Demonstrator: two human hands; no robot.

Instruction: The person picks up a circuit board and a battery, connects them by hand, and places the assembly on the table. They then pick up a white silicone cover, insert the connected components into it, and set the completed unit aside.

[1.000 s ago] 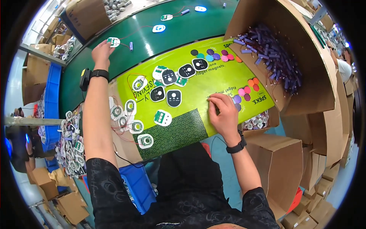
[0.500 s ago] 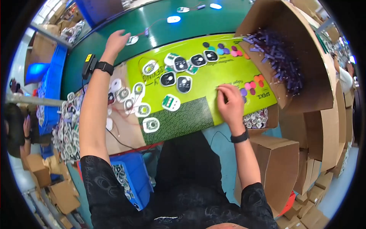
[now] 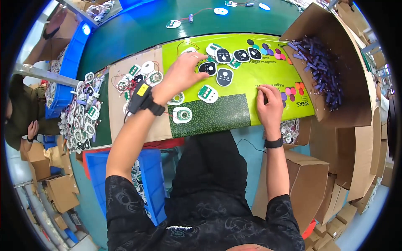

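My left hand [image 3: 181,77] is over the left part of the bright green mat [image 3: 238,94], thumb and fingers apart, with nothing seen between them. Its fingertips are beside a black-faced panel [image 3: 207,68] and a white disc with a thin red wire [image 3: 189,50], partly hidden by the hand. More black panels [image 3: 225,77] lie to the right, some over green circuit boards. A white piece with a green board [image 3: 207,94] sits nearer to me. At the mat's right side, my right hand [image 3: 270,106] rests with curled fingers; whatever they may pinch is hidden.
Beyond the mat runs a green belt [image 3: 138,37] carrying wired white pieces [image 3: 173,24]. A cardboard box [image 3: 351,79] of purple cylinders stands at right. Piled white parts [image 3: 83,117] lie at left, near a blue bin [image 3: 67,79]. A black device [image 3: 139,97] sits at my left wrist.
My left hand has come back from the belt, toward me and to the right, over the mat's panels. The whole view has shifted; my right hand stays at the mat's right side.
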